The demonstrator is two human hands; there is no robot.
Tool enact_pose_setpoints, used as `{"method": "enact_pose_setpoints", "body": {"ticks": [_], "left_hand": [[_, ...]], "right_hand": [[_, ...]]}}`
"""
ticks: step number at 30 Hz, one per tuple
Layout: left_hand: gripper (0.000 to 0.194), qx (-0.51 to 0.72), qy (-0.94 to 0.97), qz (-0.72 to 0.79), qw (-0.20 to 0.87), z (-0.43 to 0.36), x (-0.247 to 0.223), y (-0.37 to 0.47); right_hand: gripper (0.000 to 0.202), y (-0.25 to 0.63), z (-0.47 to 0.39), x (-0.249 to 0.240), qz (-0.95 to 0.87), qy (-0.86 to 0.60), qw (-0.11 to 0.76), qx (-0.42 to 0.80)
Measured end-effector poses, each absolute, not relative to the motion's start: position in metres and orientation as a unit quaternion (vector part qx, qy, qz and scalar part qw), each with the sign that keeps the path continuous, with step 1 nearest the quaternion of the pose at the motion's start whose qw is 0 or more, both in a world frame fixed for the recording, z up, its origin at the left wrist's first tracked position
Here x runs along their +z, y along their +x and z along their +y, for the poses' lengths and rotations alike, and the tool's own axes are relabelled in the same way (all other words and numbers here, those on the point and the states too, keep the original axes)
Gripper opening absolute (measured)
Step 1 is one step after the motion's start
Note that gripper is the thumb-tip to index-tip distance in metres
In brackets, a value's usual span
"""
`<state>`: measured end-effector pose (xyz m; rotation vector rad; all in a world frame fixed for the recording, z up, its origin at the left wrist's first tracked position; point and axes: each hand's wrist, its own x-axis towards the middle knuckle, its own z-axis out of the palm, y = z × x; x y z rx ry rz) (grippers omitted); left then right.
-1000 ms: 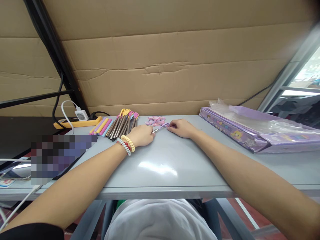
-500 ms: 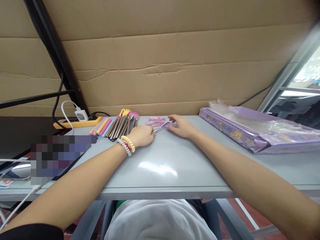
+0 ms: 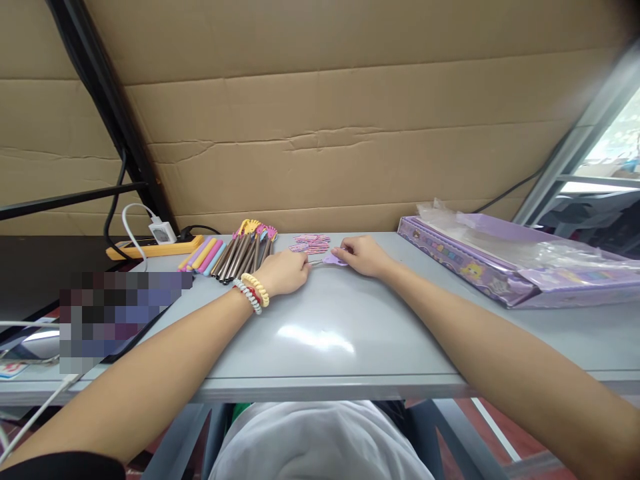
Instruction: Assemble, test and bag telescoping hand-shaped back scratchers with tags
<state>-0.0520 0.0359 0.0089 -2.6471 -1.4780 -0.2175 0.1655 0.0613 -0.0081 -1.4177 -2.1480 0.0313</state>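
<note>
My left hand point(image 3: 285, 270), wearing beaded and coiled bands at the wrist, is closed around a slim metal tool point(image 3: 317, 262). Only the tool's thin end shows, pointing right; its exact kind is unclear. At that end is a small flat purple piece point(image 3: 334, 259), pinched by the fingers of my right hand point(image 3: 364, 256). Whether tool and piece are joined I cannot tell. Just behind them lies a loose pile of pink and purple printed pieces point(image 3: 313, 243). Left of my left hand are several metallic-brown sticks with yellow and pink tops point(image 3: 245, 250).
Coloured pens point(image 3: 204, 255) lie beside the sticks, near a yellow power strip point(image 3: 155, 250) with a white charger. A blurred-out device point(image 3: 125, 320) sits at left. On the right stands a purple box point(image 3: 470, 267) with clear plastic. Cardboard point(image 3: 320, 133) walls the back.
The fingers of my right hand have closed in on the purple piece, which now lies lower and flatter. My left hand has barely moved.
</note>
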Motion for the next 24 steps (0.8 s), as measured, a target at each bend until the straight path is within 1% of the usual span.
{"method": "enact_pose_setpoints", "body": {"ticks": [4,12,20,24], "left_hand": [[0.039,-0.068,-0.869,-0.487,0.045,0.0347,0.0091,-0.0508],[0.041,-0.058,-0.872,-0.484,0.043,0.0337,0.0092,-0.0504],[0.041,-0.049,-0.871,-0.487,0.044,0.0331,0.009,-0.0506],[0.042,-0.049,-0.867,-0.495,0.042,0.0332,0.0096,-0.0504]], "right_hand": [[0.046,0.1645,0.0602,-0.0078,-0.806,-0.526,0.271,0.011],[0.047,0.1646,0.0584,-0.0072,-0.805,-0.526,0.275,0.011],[0.042,0.1626,0.056,-0.0047,-0.801,-0.538,0.264,0.011],[0.034,0.1597,0.0535,-0.0004,-0.784,-0.556,0.275,0.018]]}}
